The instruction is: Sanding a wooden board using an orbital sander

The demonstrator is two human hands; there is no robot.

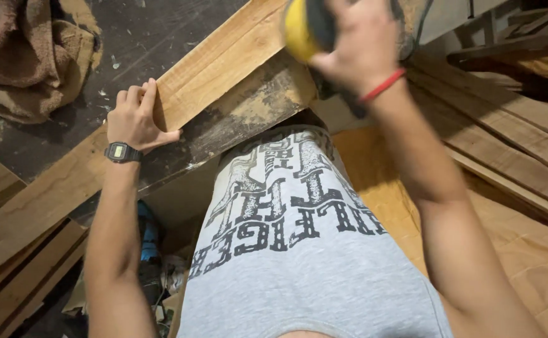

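A worker in a grey printed shirt sands one long wooden plank on a worn bench. The left hand lies spread along the plank's near edge; the right hand is clamped around one yellow sander. Keeping the pass even likely demands steady pressure. Several boards lie beyond.

Left hand on plank, right hand gripping sander farther along it.
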